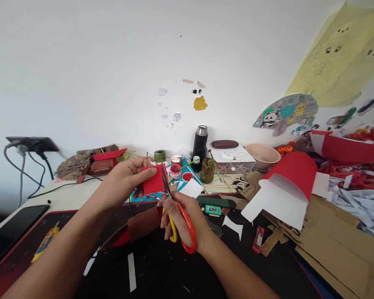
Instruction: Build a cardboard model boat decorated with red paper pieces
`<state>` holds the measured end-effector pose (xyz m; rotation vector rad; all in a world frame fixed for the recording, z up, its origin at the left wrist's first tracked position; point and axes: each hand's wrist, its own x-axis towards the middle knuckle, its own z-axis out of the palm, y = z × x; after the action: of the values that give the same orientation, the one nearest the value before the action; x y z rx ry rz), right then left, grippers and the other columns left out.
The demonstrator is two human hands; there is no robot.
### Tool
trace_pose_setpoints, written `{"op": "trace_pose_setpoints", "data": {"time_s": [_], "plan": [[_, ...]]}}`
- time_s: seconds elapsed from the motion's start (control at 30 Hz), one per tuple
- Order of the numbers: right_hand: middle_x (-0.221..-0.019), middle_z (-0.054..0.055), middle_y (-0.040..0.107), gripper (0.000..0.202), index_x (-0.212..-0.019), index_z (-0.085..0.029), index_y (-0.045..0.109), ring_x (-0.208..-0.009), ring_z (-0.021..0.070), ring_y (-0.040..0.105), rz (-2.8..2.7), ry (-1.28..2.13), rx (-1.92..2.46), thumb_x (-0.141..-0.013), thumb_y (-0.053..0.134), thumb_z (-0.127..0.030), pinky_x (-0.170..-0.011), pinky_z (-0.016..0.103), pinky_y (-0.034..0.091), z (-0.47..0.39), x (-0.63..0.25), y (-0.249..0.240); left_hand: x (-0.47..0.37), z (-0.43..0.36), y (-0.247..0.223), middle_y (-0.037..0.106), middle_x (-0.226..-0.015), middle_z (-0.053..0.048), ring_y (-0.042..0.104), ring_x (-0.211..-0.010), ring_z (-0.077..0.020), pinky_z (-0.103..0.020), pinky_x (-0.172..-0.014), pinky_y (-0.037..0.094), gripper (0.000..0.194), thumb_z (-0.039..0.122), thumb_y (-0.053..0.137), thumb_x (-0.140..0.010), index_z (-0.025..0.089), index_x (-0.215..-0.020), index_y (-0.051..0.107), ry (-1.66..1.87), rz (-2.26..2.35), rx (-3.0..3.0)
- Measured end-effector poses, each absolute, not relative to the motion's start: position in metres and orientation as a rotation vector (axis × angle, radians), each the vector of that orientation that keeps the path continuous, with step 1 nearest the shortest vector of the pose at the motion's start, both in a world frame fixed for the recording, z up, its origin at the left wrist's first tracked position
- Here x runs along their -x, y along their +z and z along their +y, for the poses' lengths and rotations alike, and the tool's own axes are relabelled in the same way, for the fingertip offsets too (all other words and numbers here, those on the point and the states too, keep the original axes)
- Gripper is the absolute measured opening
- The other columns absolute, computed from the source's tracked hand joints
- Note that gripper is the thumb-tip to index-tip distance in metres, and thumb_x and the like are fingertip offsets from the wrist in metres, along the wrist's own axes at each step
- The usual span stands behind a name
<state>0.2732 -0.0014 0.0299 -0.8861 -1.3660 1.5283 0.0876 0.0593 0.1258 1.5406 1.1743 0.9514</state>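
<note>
A small piece of red corrugated card (152,182) is pinched in my left hand (132,176), its ridges facing me. My right hand (182,214) grips a pair of scissors (188,228) with one red and one yellow handle loop. The scissor blades point upward at the right edge of the card; whether they are cutting into it I cannot tell. Below my hands a brown, rolled shape (143,225) with a red part lies on the black mat (162,270).
Paint pots (175,169), a black thermos (200,143) and a green-brown jar (208,170) stand along the wall. Curved red paper (288,176) and brown cardboard (336,241) lie at right. A utility knife (45,241) and a phone (15,228) rest at left.
</note>
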Motion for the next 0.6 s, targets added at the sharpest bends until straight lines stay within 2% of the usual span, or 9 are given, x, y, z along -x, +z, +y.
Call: {"op": "trace_pose_setpoints", "data": {"time_s": [0.13,0.6], "plan": [[-0.066,-0.003,0.066,0.059,-0.104,-0.018,0.065,-0.043,0.0118,0.062,-1.331,1.531,0.906,-0.098,0.058,-0.076,-0.04,0.019,0.042,-0.0014,-0.2725,0.0302,-0.0897,0.0577,0.1248,0.058,-0.05,0.005,0.047,-0.038,-0.0103,-0.019,-0.035,0.032,0.038,0.054,0.079,-0.081,0.022,-0.074,0.059,0.887,1.171,-1.581],[-0.059,-0.006,0.06,0.061,-0.093,-0.019,0.06,-0.039,0.0104,0.056,-1.352,1.495,1.002,-0.094,0.058,-0.081,-0.037,0.02,0.04,-0.0026,-0.2715,0.0375,-0.0924,0.0555,0.1265,0.058,-0.051,0.004,0.05,-0.039,-0.0115,-0.02,-0.037,0.035,0.042,0.058,0.079,-0.078,0.022,-0.074,0.059,0.822,1.201,-1.593]]}}
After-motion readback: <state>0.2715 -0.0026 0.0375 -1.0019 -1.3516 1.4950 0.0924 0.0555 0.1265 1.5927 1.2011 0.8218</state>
